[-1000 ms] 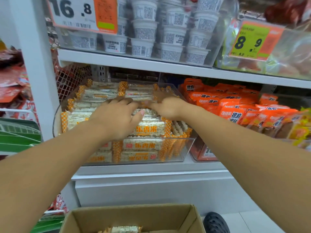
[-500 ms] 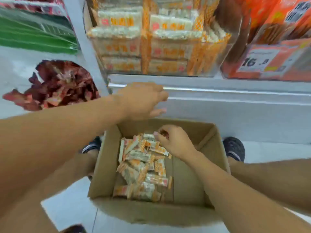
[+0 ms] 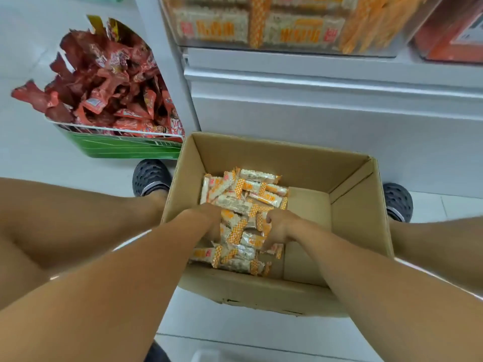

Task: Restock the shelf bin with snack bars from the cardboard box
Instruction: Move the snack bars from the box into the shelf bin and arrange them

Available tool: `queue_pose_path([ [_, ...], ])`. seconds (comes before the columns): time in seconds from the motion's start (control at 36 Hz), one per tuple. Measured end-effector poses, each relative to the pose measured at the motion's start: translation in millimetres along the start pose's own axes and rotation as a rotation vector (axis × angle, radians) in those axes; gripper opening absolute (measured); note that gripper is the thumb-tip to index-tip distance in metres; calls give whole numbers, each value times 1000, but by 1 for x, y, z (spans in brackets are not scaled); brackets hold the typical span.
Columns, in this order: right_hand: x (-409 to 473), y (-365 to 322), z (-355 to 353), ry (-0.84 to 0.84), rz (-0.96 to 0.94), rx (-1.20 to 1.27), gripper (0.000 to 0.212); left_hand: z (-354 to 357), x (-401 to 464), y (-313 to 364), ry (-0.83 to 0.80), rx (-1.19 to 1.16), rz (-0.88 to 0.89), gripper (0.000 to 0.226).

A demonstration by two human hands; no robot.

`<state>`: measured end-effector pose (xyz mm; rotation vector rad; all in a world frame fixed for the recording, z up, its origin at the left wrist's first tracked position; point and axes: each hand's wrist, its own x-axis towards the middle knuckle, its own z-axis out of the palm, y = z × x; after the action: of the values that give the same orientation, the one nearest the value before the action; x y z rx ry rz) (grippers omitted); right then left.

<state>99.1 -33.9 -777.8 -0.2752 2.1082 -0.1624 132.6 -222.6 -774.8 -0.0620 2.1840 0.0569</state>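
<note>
Both arms reach down into the cardboard box (image 3: 347,218) on the white floor tiles (image 3: 235,333). Left hand (image 3: 209,220) and right hand (image 3: 281,227) curl into the snack bars (image 3: 243,205), gripping them; white shelving (image 3: 313,100) stands behind the box.

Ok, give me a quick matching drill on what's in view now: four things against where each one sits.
Things:
1. snack bars
2. red packets
3. shelf bin
4. hands

Places:
A. top of view, on the shelf
B. green basket, left
C. piled in the left half of the box
D. dug into the pile

Pairs: 1-C, 2-B, 3-A, 4-D
</note>
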Motion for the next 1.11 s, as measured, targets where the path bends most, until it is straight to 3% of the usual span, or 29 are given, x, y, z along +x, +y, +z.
queue_pose_path([
  [0.08, 16, 15, 40, -44, 41, 38, 81, 26, 12, 5, -99, 98, 16, 91],
  [0.19, 28, 27, 61, 21, 60, 123, 35, 33, 16, 4, -63, 37, 63, 85],
  [0.25, 29, 29, 57, -51, 61, 180, 37, 31, 17, -4, -113, -8, 84, 87],
  [0.31, 32, 35, 50, -140, 95, 305, 29, 28, 21, -8, -104, -36, 104, 69],
  [0.39, 30, 44, 32, -223, 178, 487, 51, 25, 23, -9, -43, 37, 154, 52],
  [0.5, 29, 59, 2, -260, 176, 636, 63, 24, 23, -4, 50, 136, 200, 29],
  [0.61, 22, 73, -22, -302, 117, 754, 84, 29, 25, -2, -30, 60, 213, 18],
  [0.75, 9, 74, -35, -387, 51, 703, 50, 33, 22, 1, -129, -81, 199, 54],
  [0.94, 4, 79, -34, -450, 85, 353, 25, 41, 23, 5, -80, 22, 265, 33],
  [1.03, 9, 77, -28, -438, 64, 365, 31, 39, 26, 2, -50, -72, 288, 16],
  [1.11, 12, 74, -27, -420, 41, 363, 34, 37, 28, -1, -2, -207, 256, 20],
])
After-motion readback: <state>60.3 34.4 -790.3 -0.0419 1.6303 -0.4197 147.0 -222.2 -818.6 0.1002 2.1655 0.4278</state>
